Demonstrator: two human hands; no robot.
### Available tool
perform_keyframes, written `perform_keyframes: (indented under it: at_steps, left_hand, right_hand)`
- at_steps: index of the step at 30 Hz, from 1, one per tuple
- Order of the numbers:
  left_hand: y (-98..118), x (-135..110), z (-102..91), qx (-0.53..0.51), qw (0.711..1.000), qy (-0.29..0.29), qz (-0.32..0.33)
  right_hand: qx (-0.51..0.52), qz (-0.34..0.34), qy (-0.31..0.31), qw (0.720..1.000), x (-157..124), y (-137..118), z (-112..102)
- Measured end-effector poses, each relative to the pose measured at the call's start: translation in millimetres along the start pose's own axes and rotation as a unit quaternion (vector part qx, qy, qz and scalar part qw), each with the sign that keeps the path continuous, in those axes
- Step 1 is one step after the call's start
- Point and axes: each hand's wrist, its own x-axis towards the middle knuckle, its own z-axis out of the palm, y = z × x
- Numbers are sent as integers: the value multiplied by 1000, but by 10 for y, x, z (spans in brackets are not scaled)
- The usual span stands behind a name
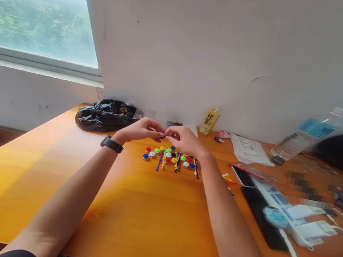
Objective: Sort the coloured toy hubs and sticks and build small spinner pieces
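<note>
My left hand (pixel 142 131), with a dark watch (pixel 112 144) at the wrist, meets my right hand (pixel 186 140) over the far half of the table. Both are closed, fingertips pinching a small black piece (pixel 162 137) between them; its exact shape is hidden by the fingers. Just below the hands lie several small round plastic pieces (pixel 152 154) in red, blue, white, green, yellow and black. Among them rest thin plastic sticks with forked ends, such as a blue stick (pixel 159 162) and a black stick (pixel 177 163).
A black plastic bag (pixel 104 115) sits at the back left, a yellow drink bottle (pixel 209 121) against the wall. Rightward are papers (pixel 250 149), a phone (pixel 242 176), a power strip (pixel 297 230) with cables, and a tilted water bottle (pixel 304 136). The wooden table (pixel 142 221) has a front edge near me.
</note>
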Motion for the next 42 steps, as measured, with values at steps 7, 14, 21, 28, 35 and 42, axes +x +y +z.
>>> perform_keyframes:
  at_steps: [7, 14, 21, 28, 35, 42]
  left_hand:
    - [-6, 39, 65, 44, 998, 1, 37]
    - [-24, 62, 94, 55, 995, 37, 72]
    - [-8, 67, 145, 87, 988, 88, 96]
    - [69, 9, 107, 17, 997, 27, 67]
    - [27, -10, 63, -103, 994, -7, 42]
    - [29, -16, 30, -125, 991, 44, 30]
  right_hand:
    - [16, 31, 13, 999, -17, 60, 19]
    - [2, 4, 25, 1000, -2, 96, 4]
    - [10, -4, 27, 1000, -9, 89, -25]
    - [50, -7, 32, 998, -65, 32, -173]
    - [49, -39, 50, 997, -76, 17, -223]
    - [-8, -37, 125, 991, -66, -2, -200]
